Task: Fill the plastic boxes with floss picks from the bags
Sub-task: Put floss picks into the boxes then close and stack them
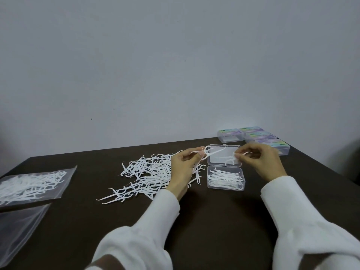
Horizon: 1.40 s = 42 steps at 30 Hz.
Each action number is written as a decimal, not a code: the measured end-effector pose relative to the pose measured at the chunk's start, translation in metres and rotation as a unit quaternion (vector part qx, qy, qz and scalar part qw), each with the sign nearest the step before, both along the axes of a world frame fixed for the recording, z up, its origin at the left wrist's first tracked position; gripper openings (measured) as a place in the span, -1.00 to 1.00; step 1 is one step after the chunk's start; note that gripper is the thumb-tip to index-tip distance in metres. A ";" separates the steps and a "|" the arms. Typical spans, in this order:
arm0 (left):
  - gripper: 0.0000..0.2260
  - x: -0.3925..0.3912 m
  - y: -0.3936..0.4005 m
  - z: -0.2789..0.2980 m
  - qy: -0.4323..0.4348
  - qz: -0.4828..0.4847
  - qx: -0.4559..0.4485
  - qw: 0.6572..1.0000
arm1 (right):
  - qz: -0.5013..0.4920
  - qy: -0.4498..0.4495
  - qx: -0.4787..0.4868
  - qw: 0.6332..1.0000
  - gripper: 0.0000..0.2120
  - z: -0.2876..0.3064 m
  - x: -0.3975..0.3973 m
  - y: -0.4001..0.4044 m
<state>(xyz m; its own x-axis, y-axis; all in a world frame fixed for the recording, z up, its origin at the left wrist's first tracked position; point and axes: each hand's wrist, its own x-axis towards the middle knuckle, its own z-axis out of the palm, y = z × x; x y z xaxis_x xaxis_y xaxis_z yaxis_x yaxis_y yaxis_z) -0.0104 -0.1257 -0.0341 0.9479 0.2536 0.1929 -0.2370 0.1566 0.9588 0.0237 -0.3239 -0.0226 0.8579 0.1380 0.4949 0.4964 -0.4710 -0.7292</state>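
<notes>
A loose pile of white floss picks (148, 172) lies on the dark table (204, 221). To its right an open clear plastic box (226, 178) holds several picks, its lid (224, 155) folded back behind it. My left hand (183, 168) pinches a few floss picks (207, 154) above the pile's right edge. My right hand (261, 162) pinches a floss pick (232, 159) over the lid.
Several shut plastic boxes with coloured labels (255, 138) stand at the back right. A clear bag of floss picks (33, 184) lies at the left, an empty-looking clear bag (19, 228) in front of it. A grey wall rises behind the table.
</notes>
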 end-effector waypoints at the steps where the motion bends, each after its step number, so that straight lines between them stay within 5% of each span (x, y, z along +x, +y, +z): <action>1: -0.87 0.000 0.000 0.000 0.001 -0.002 -0.002 1.000 | 0.016 0.013 0.001 1.000 -0.92 0.000 -0.001 0.003; 7: -0.89 0.000 -0.002 -0.001 0.002 -0.003 0.004 1.000 | -0.010 0.043 -0.197 0.979 -0.93 -0.010 0.002 0.010; 24: -0.86 0.002 -0.006 -0.004 0.001 -0.011 0.011 1.000 | 0.023 0.060 -0.261 0.963 -0.80 -0.015 0.009 0.004; 27: -0.86 0.002 -0.008 -0.004 -0.001 -0.014 0.016 1.000 | 0.013 0.036 -0.213 0.976 -0.85 -0.016 0.010 0.004; 30: -0.85 0.004 -0.011 -0.006 0.000 -0.014 0.019 1.000 | 0.029 0.033 -0.035 0.998 -0.87 -0.009 0.006 0.003; 33: -0.87 0.007 -0.017 -0.008 0.002 -0.017 0.039 0.999 | 0.110 0.098 0.078 0.986 -0.67 -0.004 0.002 0.008; 42: -0.87 0.010 -0.021 -0.011 -0.007 -0.067 0.090 0.994 | 0.142 0.149 0.038 0.978 -0.83 -0.012 0.008 0.008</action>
